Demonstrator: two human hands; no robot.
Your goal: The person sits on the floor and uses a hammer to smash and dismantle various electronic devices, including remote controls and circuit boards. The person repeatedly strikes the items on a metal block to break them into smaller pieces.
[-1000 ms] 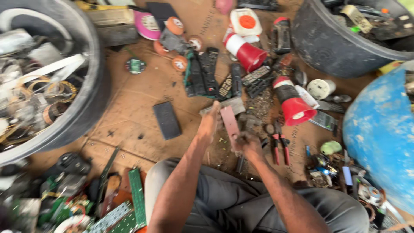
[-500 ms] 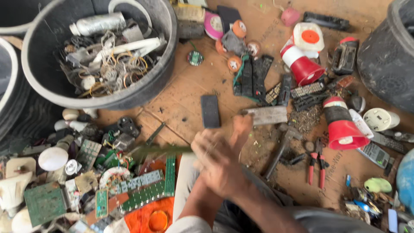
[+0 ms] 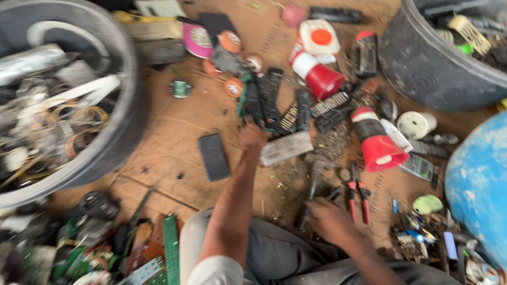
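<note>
Left hand [image 3: 252, 135] is stretched well forward over the cardboard floor [image 3: 174, 132], landing at the near end of a cluster of black remote controls [image 3: 269, 100]. Its fingers curl down onto the closest remote, touching it, though the blur hides whether they truly grip it or just press on it, so that one stays uncertain. Just to the right of that hand lies a flat grey rectangular piece [image 3: 287, 148], tilted, close by but apart from the knuckles. To its left, a dark flat slab [image 3: 214, 157] sits alone on the cardboard.

Right hand [image 3: 330, 220] is low and near the body, resting on the floor beside a grey metal tool [image 3: 315, 179] that runs up and away from it. The fingers are bent and bunched at the tool's near end; whether they clasp it cannot be made out. Right next to that hand, red-handled pliers [image 3: 357, 199] lie flat, handles pointing toward the person.

Further out, two red cone-shaped caps: one [image 3: 319, 76] near the remotes, one [image 3: 379, 145] to the right of the grey piece. A big black tub [image 3: 113, 142] full of wires and scrap fills the left side, another dark tub [image 3: 422, 68] sits top right, and a blue drum [image 3: 475, 179] crowds the right edge. Green circuit boards [image 3: 170, 248] pile up at lower left beside the person's knee.
</note>
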